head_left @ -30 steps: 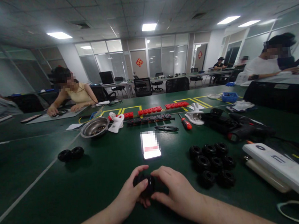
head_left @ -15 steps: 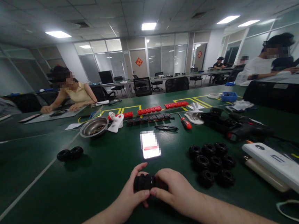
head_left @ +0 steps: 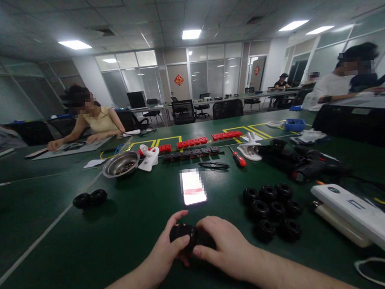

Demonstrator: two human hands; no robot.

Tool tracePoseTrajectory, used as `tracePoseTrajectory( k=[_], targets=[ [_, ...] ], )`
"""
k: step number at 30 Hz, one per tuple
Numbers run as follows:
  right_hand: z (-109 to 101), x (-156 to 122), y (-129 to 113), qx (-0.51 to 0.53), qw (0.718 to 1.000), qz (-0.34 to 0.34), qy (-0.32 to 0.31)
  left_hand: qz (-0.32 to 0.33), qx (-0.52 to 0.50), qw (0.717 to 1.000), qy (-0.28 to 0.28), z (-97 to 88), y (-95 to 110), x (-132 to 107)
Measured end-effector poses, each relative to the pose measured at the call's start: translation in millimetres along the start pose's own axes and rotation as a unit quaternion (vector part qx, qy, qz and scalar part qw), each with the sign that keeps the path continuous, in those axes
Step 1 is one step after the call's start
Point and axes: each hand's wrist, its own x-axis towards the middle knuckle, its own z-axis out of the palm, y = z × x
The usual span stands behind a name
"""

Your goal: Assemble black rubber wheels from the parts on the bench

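Pretty standard office: grey panel ceiling [head_left: 170,9] with bright flat lights [head_left: 192,34], glass partitions [head_left: 143,83] along the back, a beige door [head_left: 175,90] with a red diamond sign [head_left: 179,80], black chairs [head_left: 227,109] dotted around, plus a big dark green surface [head_left: 141,216] up front.

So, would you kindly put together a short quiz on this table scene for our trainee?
1. Multiple choice: as the wearer sees it, where does the screwdriver lie?
a) inside the metal bowl
b) to the right of the metal bowl
c) to the left of the metal bowl

2. True or false: the left hand and the right hand hold a black item between them.

3. Count: how many black wheels are grouped on the table to the right of the hands?

Key: 1. b; 2. true; 3. eight.
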Motion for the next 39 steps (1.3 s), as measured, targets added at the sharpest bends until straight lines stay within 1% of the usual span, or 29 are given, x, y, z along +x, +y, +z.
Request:
tracePoseTrajectory(
  k=[3, 8, 12, 15, 18, 21, 24, 26, 29, 35, 39],
  targets=[
    [3.6, 0.2, 3.0, -0.021, 1.000, -0.003, -0.005, 0.014, -0.008, 1.000, -0.010, -0.7, 0.6, -0.4],
    [6.0, 1.0, 4.9, -0.006, 1.000, 0.001, 0.010, 0.048, 0.000, 0.997, -0.058, -2.5, -0.7, -0.7],
    [5.1, 1.8, 4.5, 0.024, 0.999, -0.002, 0.028, 0.033, -0.043, 0.996, -0.073, -6.8, -3.5, 1.0],
    [5.1, 0.6, 4.1, 0.035, 0.998, -0.007, 0.045, 0.008, -0.052, 0.996, -0.066, -7.6, -4.3, 1.7],
    [5.3, -0.7, 3.4, 0.033, 0.998, -0.016, 0.052, -0.010, -0.023, 0.999, -0.047, -4.7, -4.2, 2.6],
    [4.1, -1.0, 1.9, 0.022, 0.999, -0.018, 0.044, -0.023, 0.006, 0.999, -0.035, -1.5, -3.3, 3.4],
    [1.6, -0.7, 0.2, 0.025, 0.999, -0.013, 0.031, -0.013, 0.001, 1.000, -0.019, -0.8, -1.3, 2.5],
    [0.2, -0.5, -0.4, 0.028, 0.999, 0.003, 0.029, -0.012, -0.016, 1.000, -0.012, -1.3, 0.4, 1.2],
    [0.3, 0.1, 0.0, 0.014, 0.999, 0.020, 0.023, -0.014, -0.036, 0.999, -0.014, -2.3, 1.2, 0.0],
    [4.7, 1.0, 1.8, -0.001, 1.000, -0.005, 0.005, 0.026, -0.021, 0.999, -0.041, -3.9, -3.8, 0.8],
    [4.6, 0.4, 2.1, -0.003, 1.000, -0.027, 0.012, 0.010, -0.004, 1.000, -0.027, -2.7, -2.3, 0.6]
  ],
)
